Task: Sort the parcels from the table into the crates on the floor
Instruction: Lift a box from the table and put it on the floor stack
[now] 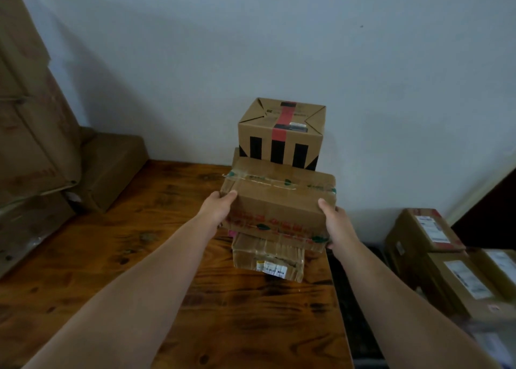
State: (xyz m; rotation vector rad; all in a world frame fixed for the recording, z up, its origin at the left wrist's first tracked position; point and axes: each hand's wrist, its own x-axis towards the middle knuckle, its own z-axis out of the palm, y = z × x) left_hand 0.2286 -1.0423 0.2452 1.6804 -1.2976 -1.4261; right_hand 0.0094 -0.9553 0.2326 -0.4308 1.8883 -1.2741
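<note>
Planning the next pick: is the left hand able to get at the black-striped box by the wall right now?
Probably not. The left hand and right hand both grip the brown parcel, which is held right in front of the black-striped box; that must go first.

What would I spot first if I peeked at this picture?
The left hand and right hand grip a taped brown parcel by its ends, mid-picture above the wooden table. Behind it, by the wall, stands a box with black stripes and red tape.
</note>
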